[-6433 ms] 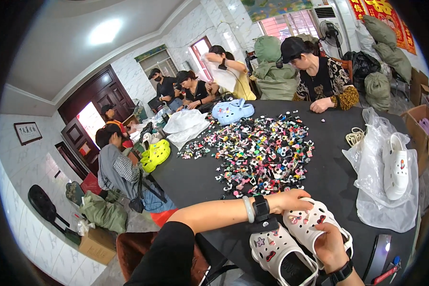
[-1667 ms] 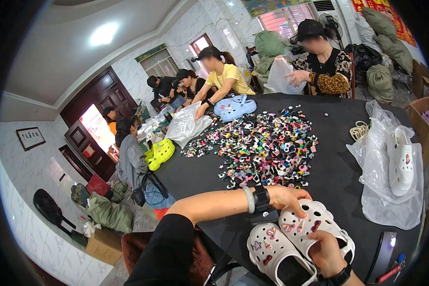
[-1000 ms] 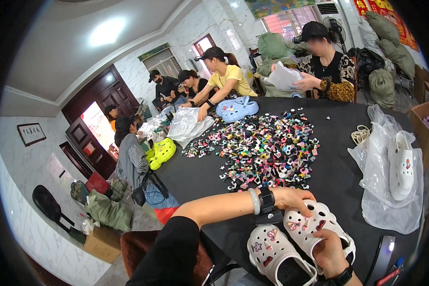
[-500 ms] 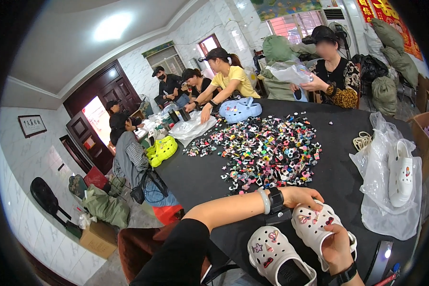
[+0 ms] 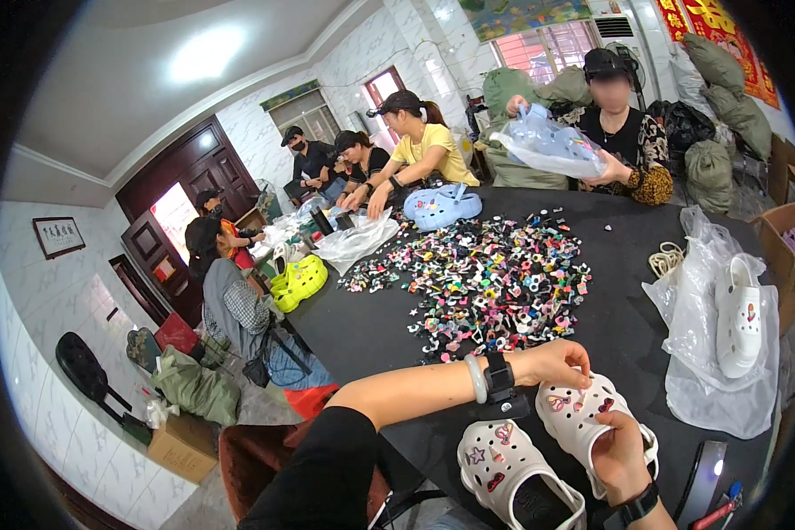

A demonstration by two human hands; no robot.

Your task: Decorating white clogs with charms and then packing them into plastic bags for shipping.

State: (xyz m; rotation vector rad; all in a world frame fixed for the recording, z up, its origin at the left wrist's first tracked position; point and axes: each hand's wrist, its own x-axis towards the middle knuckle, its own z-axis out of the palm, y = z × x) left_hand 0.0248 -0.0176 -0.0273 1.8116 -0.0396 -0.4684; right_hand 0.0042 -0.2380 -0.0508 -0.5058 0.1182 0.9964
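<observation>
At the near right of the black table, my right hand [image 5: 618, 452] grips a white clog [image 5: 558, 422] by its upper, thumb on top. Over this clog's toe, my left hand [image 5: 558, 364] has thumb and fingers pinched together; whatever is between them is too small to make out. Several small charms, one a baseball design and one red, sit in the clog's holes. Close beside it on the left lies a second white clog [image 5: 479, 477] carrying a purple star, a baseball design and a red charm. A wide heap of colourful shoe charms [image 5: 503, 283] spreads beyond my hands.
Clear plastic bags [image 5: 693, 327] lie at right with another white clog [image 5: 738, 331]. A blue clog [image 5: 442, 208] and yellow-green clogs [image 5: 299, 283] stand past the heap. Across the table, a person [image 5: 614, 132] holds a bagged blue clog; several others work at left.
My left hand has lifted slightly off the clog's toe, its fingers now drawn into a pinch. Across the table, the person has raised the bagged clog.
</observation>
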